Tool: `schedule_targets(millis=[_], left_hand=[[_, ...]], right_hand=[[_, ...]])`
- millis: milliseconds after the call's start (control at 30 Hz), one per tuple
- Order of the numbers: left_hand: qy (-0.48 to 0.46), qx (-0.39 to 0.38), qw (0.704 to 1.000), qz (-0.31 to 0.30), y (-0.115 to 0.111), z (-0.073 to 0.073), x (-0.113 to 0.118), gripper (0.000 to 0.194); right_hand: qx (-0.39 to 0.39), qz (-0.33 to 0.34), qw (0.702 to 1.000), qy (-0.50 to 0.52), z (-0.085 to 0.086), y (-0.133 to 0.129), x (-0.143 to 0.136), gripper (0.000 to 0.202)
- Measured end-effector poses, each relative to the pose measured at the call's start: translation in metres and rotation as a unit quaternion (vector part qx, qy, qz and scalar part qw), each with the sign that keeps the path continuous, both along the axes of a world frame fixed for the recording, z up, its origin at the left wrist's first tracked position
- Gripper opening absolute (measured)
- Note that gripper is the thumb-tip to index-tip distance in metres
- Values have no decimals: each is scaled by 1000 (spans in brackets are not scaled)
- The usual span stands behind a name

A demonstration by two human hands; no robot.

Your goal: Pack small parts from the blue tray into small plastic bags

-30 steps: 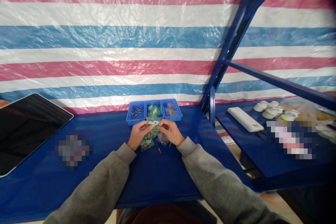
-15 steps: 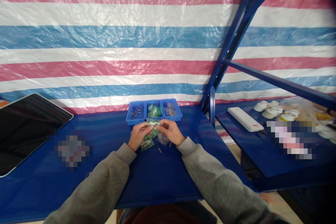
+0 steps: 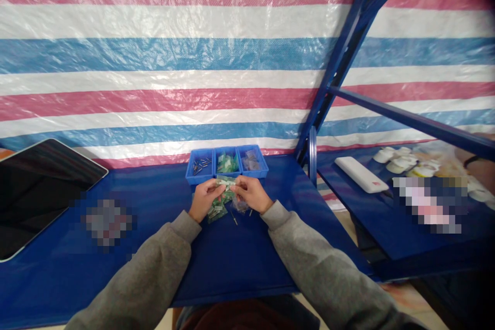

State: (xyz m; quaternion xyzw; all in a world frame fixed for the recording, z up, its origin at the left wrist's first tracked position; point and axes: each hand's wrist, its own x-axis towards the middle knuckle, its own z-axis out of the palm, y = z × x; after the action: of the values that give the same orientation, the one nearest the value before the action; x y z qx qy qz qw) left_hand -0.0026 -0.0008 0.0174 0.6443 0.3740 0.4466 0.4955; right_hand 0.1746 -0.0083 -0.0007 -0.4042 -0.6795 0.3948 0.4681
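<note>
My left hand point(image 3: 204, 199) and my right hand point(image 3: 254, 193) both pinch a small green plastic packet point(image 3: 226, 181), one at each side, just in front of the blue bins. More green packets point(image 3: 217, 209) lie on the blue table under and beside my left hand. Partly under my right hand are clear packets point(image 3: 240, 205). A thin metal piece point(image 3: 234, 218) rests on the table below them. Behind, three joined blue bins point(image 3: 201, 180) hold metal pieces point(image 3: 202, 165) at left, green packets point(image 3: 227, 163) in the middle and clear packets point(image 3: 251, 160) at right.
A black-screened tablet or monitor point(image 3: 36, 191) lies at the left, near a pixelated patch point(image 3: 108, 221). Blue metal framing point(image 3: 332, 77) rises at the right. Beyond it, a second table point(image 3: 371, 221) carries a white box-shaped device point(image 3: 361, 174) and white rolls point(image 3: 402, 163).
My fingers have shifted slightly on the green packet, while both arms stay in place. At the far right edge, a dark-banded shape, perhaps part of a person, has come into view.
</note>
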Motion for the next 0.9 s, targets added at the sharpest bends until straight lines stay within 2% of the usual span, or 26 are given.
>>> schedule_targets(millis=[200, 400, 600, 733, 900], left_hand=[[8, -11, 999, -36, 0, 0, 0, 32], [46, 8, 999, -11, 1, -2, 0, 27], [55, 44, 997, 14, -4, -2, -1, 27], [64, 65, 995, 26, -6, -4, 1, 24], [16, 27, 999, 12, -3, -7, 2, 30]], right_hand=[[8, -12, 1000, 9, 0, -2, -3, 27], [26, -47, 999, -3, 1, -4, -6, 27], [-6, -19, 1000, 14, 9, -4, -3, 31], [-9, -5, 1000, 12, 9, -2, 1, 31], [-27, 17, 999, 16, 5, 1, 3, 28]])
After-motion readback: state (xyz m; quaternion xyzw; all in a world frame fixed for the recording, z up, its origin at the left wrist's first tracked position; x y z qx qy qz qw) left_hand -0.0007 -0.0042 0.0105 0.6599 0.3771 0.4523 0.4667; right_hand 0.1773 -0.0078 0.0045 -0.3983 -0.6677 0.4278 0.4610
